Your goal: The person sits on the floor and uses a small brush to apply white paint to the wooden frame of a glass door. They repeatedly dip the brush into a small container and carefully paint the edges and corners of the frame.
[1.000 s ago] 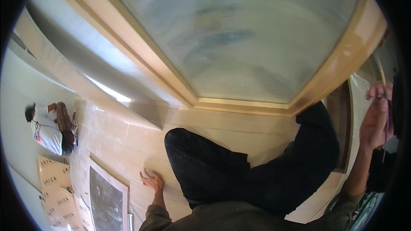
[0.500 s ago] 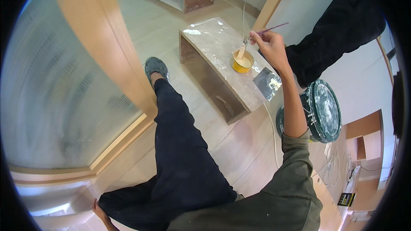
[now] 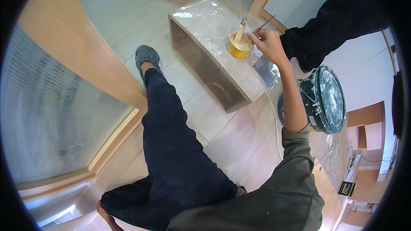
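My right hand (image 3: 266, 45) is closed in a pinch around a thin purple-handled paintbrush (image 3: 266, 24), at the right edge of a yellow tin (image 3: 240, 52). The brush's lower end is hidden by my fingers. Cream-coloured paste fills the tin, and a scraper (image 3: 241, 31) leans in it, its blade end up and smeared. The tin stands on a paint-spotted, open-sided wooden box (image 3: 205, 30). At the lower left, my left hand (image 3: 102, 210) rests against my bent knee, holding nothing I can see; its fingertips are partly hidden.
A dark green lidded bucket (image 3: 327, 100), smeared white, stands right of my forearm. A flat smeared plate (image 3: 268, 70) lies by the box. Another person's black-trousered leg (image 3: 329, 30) is at upper right. A wood-framed ribbed glass panel (image 3: 64, 124) flanks me; a white cable (image 3: 274, 122) crosses the floor.
My right hand has come down to the tin's edge with the paintbrush. The scraper, earlier just below my fingers, now stands apart from them. The view has shifted slightly.
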Action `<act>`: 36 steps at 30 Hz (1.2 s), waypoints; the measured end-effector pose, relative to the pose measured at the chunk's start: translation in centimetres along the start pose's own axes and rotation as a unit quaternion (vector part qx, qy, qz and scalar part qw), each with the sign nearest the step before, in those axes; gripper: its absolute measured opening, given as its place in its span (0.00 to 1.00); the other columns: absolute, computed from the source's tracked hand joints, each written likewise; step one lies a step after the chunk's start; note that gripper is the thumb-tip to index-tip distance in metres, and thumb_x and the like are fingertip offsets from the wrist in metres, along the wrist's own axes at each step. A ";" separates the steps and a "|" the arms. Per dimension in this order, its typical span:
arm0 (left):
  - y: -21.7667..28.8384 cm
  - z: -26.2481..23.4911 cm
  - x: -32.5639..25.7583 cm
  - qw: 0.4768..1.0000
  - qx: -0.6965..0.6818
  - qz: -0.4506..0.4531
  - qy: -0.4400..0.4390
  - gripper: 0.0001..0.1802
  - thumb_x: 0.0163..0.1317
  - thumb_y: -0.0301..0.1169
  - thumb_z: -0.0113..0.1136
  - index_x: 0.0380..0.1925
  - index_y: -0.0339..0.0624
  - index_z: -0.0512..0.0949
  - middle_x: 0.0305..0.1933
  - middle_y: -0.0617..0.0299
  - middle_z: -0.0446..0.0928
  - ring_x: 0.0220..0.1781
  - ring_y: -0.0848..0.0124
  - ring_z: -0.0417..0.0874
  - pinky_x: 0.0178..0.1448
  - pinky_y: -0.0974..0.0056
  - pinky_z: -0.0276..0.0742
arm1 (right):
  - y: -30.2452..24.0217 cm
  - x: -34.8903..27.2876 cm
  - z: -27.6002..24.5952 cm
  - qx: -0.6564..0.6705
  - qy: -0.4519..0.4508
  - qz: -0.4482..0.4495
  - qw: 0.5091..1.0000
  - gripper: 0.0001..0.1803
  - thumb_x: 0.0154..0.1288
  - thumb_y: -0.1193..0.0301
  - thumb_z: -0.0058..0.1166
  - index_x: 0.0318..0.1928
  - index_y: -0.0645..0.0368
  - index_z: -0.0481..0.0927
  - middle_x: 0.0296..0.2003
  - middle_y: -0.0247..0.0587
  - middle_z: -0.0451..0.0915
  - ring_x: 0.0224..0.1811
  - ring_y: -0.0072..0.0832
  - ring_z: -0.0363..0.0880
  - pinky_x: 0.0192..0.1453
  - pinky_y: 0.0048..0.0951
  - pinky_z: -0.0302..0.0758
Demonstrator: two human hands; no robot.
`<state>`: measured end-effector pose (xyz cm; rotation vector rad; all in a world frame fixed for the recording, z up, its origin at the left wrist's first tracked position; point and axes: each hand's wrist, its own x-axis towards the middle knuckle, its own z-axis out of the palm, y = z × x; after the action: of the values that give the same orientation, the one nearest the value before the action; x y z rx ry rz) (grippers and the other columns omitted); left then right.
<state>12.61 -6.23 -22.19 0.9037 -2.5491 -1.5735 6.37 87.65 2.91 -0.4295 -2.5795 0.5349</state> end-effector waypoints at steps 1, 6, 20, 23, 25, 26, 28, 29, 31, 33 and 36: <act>0.0 0.2 -0.2 1.000 0.006 0.008 0.005 0.19 0.66 0.36 0.51 0.45 0.32 0.83 0.41 0.54 0.83 0.42 0.63 0.82 0.52 0.61 0.77 | 0.0 0.0 0.0 0.002 -0.010 0.009 1.000 0.22 0.68 0.61 0.61 0.34 0.74 0.85 0.22 0.51 0.81 0.24 0.31 0.79 0.35 0.32 0.76; -0.6 0.2 0.3 1.000 -0.015 -0.018 0.004 0.20 0.67 0.36 0.49 0.45 0.31 0.83 0.41 0.53 0.83 0.43 0.63 0.82 0.52 0.61 0.77 | 1.1 0.0 0.3 -0.007 -0.019 0.009 1.000 0.21 0.68 0.60 0.60 0.36 0.72 0.86 0.26 0.51 0.84 0.27 0.30 0.81 0.41 0.30 0.80; -0.3 0.0 -0.1 1.000 -0.015 -0.010 0.000 0.21 0.68 0.35 0.47 0.47 0.31 0.83 0.43 0.53 0.83 0.43 0.63 0.83 0.51 0.60 0.78 | 0.8 0.1 0.8 0.009 -0.040 -0.005 0.999 0.18 0.66 0.64 0.61 0.38 0.74 0.85 0.27 0.56 0.84 0.29 0.39 0.85 0.40 0.36 0.79; -0.6 0.0 0.0 0.999 -0.038 -0.019 -0.004 0.21 0.68 0.35 0.46 0.47 0.31 0.82 0.43 0.53 0.83 0.43 0.63 0.83 0.51 0.60 0.78 | 1.1 0.0 0.9 0.002 -0.033 -0.003 0.999 0.18 0.66 0.64 0.62 0.37 0.73 0.85 0.26 0.55 0.84 0.29 0.39 0.84 0.39 0.36 0.78; -0.1 0.1 -0.2 0.999 -0.039 -0.034 0.005 0.21 0.69 0.35 0.46 0.47 0.30 0.82 0.43 0.53 0.83 0.43 0.62 0.83 0.51 0.60 0.78 | 1.3 -0.1 0.9 0.004 -0.027 0.001 1.000 0.18 0.66 0.64 0.62 0.37 0.73 0.86 0.26 0.54 0.84 0.29 0.38 0.84 0.39 0.35 0.78; -0.6 -0.4 0.1 0.999 -0.033 -0.029 0.004 0.21 0.69 0.35 0.46 0.47 0.30 0.82 0.43 0.53 0.83 0.43 0.63 0.83 0.51 0.60 0.78 | 1.3 -0.1 0.8 0.009 -0.024 0.004 1.000 0.18 0.66 0.64 0.62 0.36 0.72 0.86 0.26 0.54 0.84 0.29 0.38 0.84 0.40 0.34 0.78; -1.2 -0.5 0.6 1.000 -0.023 -0.022 0.000 0.22 0.69 0.36 0.46 0.48 0.30 0.82 0.43 0.52 0.83 0.43 0.63 0.83 0.51 0.60 0.78 | 1.3 -0.3 0.3 0.023 -0.021 0.024 0.999 0.19 0.66 0.63 0.62 0.36 0.72 0.86 0.27 0.52 0.84 0.30 0.35 0.83 0.40 0.32 0.77; -1.3 -0.1 0.4 0.999 -0.025 -0.024 -0.001 0.22 0.69 0.37 0.46 0.48 0.30 0.82 0.43 0.52 0.83 0.43 0.63 0.83 0.51 0.61 0.78 | 1.2 -0.5 -0.3 0.032 -0.020 0.041 0.998 0.19 0.66 0.62 0.62 0.37 0.72 0.86 0.27 0.50 0.84 0.31 0.32 0.83 0.41 0.30 0.77; -0.7 0.5 -0.4 0.999 -0.030 -0.027 0.002 0.23 0.69 0.38 0.46 0.48 0.30 0.82 0.43 0.52 0.82 0.43 0.63 0.82 0.51 0.61 0.78 | 1.3 -0.7 -1.0 0.092 -0.017 0.068 0.993 0.20 0.67 0.62 0.62 0.38 0.72 0.86 0.28 0.47 0.85 0.32 0.28 0.82 0.42 0.28 0.76; -1.9 0.1 0.6 0.999 -0.023 -0.039 0.008 0.23 0.70 0.38 0.45 0.48 0.30 0.82 0.43 0.53 0.83 0.43 0.63 0.82 0.51 0.61 0.77 | 1.4 -0.6 -1.6 0.194 -0.014 0.085 0.977 0.20 0.68 0.61 0.62 0.41 0.72 0.85 0.30 0.42 0.85 0.34 0.23 0.81 0.42 0.25 0.76; -3.4 0.7 -0.6 0.999 -0.024 -0.020 0.039 0.23 0.70 0.38 0.45 0.47 0.31 0.82 0.43 0.54 0.82 0.42 0.64 0.81 0.52 0.60 0.77 | -2.3 0.0 -2.6 0.269 -0.010 0.045 0.962 0.20 0.69 0.62 0.62 0.44 0.72 0.84 0.31 0.39 0.85 0.35 0.20 0.80 0.43 0.23 0.76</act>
<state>14.50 -6.51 -25.13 0.9968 -2.4444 -1.5699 7.22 86.37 6.08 -0.3490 -2.3065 1.2307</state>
